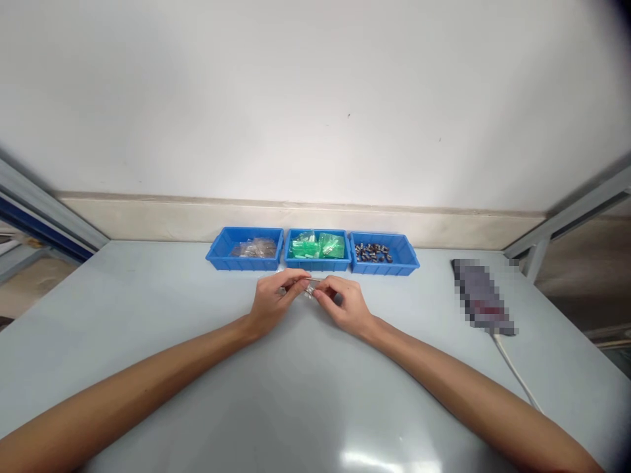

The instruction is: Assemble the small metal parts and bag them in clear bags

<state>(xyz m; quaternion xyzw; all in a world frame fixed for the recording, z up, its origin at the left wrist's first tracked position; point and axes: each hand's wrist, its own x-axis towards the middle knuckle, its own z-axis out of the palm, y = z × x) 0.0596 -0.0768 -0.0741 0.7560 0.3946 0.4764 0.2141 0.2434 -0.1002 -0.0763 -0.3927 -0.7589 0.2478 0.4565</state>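
Note:
Just in front of the blue bins, my left hand [280, 295] and my right hand [344, 302] meet over the table. Between their fingertips is a small clear plastic bag [309, 289], pinched from both sides; its edges are partly covered by my fingers. A small dark, roundish piece [338, 299] shows in the curl of my right hand, and I cannot make out exactly what it is. Both hands are closed, thumbs pressed against fingers.
A left blue bin [244, 264] holds clear plastic bags [256, 247]. Green packets [318, 246] fill the middle bin [318, 265]. Several dark and silver metal pieces [373, 252] lie in the right bin [384, 268]. A blurred dark device [480, 295] with a white cable [517, 374] rests at right.

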